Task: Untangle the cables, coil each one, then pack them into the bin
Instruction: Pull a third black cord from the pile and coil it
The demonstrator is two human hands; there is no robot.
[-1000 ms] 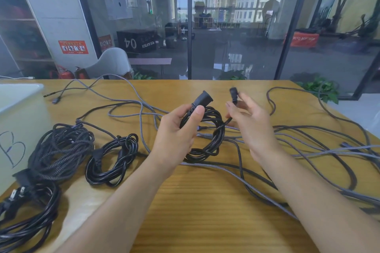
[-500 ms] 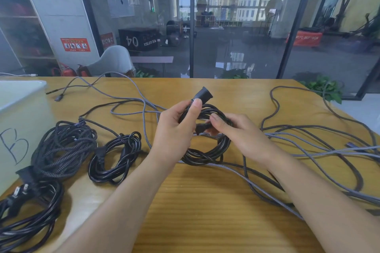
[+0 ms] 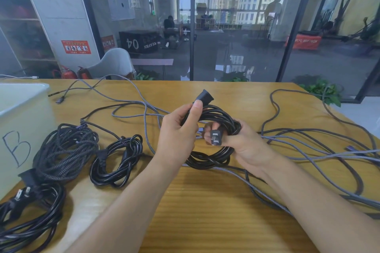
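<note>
White bin (image 3: 22, 108) marked B far left on surface (image 3: 205, 211); right of it three finished coils (image 3: 65, 149). Further right, left hand (image 3: 176, 137) grips black coiled cable (image 3: 213, 158), thumb near connector; right hand (image 3: 244, 145) pinches its plug (image 3: 214, 138). Loose grey cables (image 3: 318, 156) rightmost.

— What do we see on the wooden table (image 3: 205, 211)?
— Left of our fingers (image 3: 195, 112) lie three coiled cables (image 3: 117, 162) and a white bin (image 3: 22, 121).
— And to their right?
— Loose grey cables (image 3: 308, 149), spread and crossing.
</note>
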